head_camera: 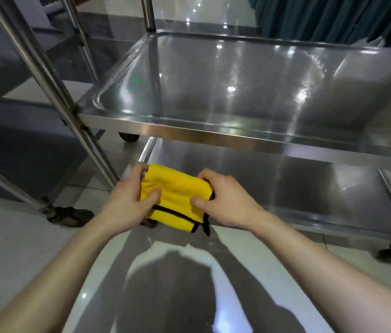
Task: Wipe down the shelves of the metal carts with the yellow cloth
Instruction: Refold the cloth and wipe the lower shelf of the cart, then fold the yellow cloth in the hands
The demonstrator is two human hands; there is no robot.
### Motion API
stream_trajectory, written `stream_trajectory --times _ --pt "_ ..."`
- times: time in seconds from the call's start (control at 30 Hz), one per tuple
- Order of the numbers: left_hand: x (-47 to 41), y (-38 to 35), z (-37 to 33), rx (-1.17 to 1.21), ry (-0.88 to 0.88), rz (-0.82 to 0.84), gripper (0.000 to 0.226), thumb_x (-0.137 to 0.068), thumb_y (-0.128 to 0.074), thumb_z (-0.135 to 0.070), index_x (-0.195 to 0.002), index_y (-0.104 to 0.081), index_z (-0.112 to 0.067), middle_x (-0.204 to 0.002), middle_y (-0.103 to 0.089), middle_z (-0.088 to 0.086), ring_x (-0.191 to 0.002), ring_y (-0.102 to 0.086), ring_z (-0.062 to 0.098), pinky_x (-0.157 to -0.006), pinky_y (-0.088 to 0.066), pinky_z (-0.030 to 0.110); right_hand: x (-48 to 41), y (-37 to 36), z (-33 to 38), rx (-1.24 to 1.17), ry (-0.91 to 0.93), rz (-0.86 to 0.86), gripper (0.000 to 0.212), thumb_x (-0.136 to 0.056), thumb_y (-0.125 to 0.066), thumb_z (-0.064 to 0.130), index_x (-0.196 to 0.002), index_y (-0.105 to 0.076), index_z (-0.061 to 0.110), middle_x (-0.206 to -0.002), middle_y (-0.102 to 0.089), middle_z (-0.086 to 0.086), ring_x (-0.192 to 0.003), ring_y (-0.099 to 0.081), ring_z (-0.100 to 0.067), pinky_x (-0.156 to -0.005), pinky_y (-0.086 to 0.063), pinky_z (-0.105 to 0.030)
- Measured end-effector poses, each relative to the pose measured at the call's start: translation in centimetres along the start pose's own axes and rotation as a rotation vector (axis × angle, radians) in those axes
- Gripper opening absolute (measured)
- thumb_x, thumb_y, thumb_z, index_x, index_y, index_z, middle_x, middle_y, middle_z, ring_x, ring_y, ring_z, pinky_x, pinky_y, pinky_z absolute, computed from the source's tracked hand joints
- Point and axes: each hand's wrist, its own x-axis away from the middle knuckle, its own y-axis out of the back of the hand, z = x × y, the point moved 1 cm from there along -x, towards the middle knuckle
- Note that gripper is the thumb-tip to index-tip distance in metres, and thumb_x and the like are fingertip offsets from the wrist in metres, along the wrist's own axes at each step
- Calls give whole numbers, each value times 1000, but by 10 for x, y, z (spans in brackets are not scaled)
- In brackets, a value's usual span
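Two bare forearms (57,272) reach in, and the left grip (127,200) and right grip (225,200) each pinch one end of the folded yellow cloth (175,188) (black-edged), held at the near left corner of the metal cart's lower shelf (309,188).

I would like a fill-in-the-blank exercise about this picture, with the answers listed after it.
1. The left hand and the right hand grip a folded ____ cloth.
2. The cloth's edging is ____.
3. The metal cart stands on dark ____.
Missing words: yellow; black; wheels.
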Motion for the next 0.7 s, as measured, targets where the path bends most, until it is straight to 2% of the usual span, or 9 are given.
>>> stream_trajectory --times 0.07,0.17,0.27,0.33,0.43,0.5,0.57,0.67,0.7 --pt "8 -1 -6 74 63 -2 35 -103 -70 -32 -133 -53 -33 -102 -74 -8 -85 -74 9 -70 -63 42 9 -1 -2 -76 -76 -4 26 -89 -79 32 -108 -61 29 -84 -65 8 -77 -62 -17 -65 -45 -33" --pt "33 8 -18 64 165 17 27 -98 -68 -47 -119 -65 -31 -89 -72 -4 -81 -72 19 -72 -61 48 34 1 14 -225 -176 58 28 -90 -82 21 -99 -60 36 -85 -64 10 -68 -60 -4 -57 -40 -20" --pt "49 37 -49 7 184 115 29 -91 -60 -58 -111 -66 -37 -84 -71 -13 -75 -69 7 -65 -55 31 57 20 43 -261 -183 80 33 -92 -81 12 -92 -56 34 -79 -58 13 -66 -52 -1 -62 -40 -20" --pt "53 67 -76 13 179 134 19 -94 -67 -55 -105 -67 -40 -81 -71 -15 -78 -68 3 -64 -51 30 69 45 75 -230 -146 87 34 -93 -81 16 -92 -56 38 -74 -56 22 -69 -52 1 -64 -36 -17" --pt "53 126 -134 -27 188 155 14 -97 -74 -50 -104 -70 -38 -83 -73 -13 -77 -69 4 -67 -54 34 80 92 136 -127 -107 72 10 -99 -74 11 -105 -68 7 -84 -52 17 -83 -41 -5 -81 -36 -25" --pt "55 169 -183 -27 197 158 26 -88 -68 -62 -98 -70 -38 -81 -72 -10 -77 -69 6 -67 -54 35 89 125 180 -240 -182 87 28 -103 -68 12 -124 -61 -5 -108 -59 -13 -95 -43 -3 -93 -38 -23" --pt "59 214 -236 -66 195 167 40 -80 -57 -70 -98 -72 -37 -82 -71 -9 -77 -68 9 -67 -53 35 98 163 231 -162 -242 -6 37 -103 -69 28 -136 -62 12 -129 -57 -6 -109 -52 -13 -95 -41 -24" --pt "69 278 -299 -40 174 131 12 -85 -68 -59 -82 -65 -48 -74 -67 -13 -72 -64 7 -63 -45 30 106 214 307 -192 -128 -112 15 -107 -62 24 -118 -70 18 -115 -67 2 -107 -64 -21 -93 -53 -37" --pt "72 299 -316 7 187 116 14 -87 -77 -54 -83 -66 -46 -74 -68 -12 -72 -65 7 -65 -47 31 107 230 334 -265 -132 -104 17 -110 -56 26 -113 -71 20 -109 -70 3 -104 -66 -19 -91 -54 -39"
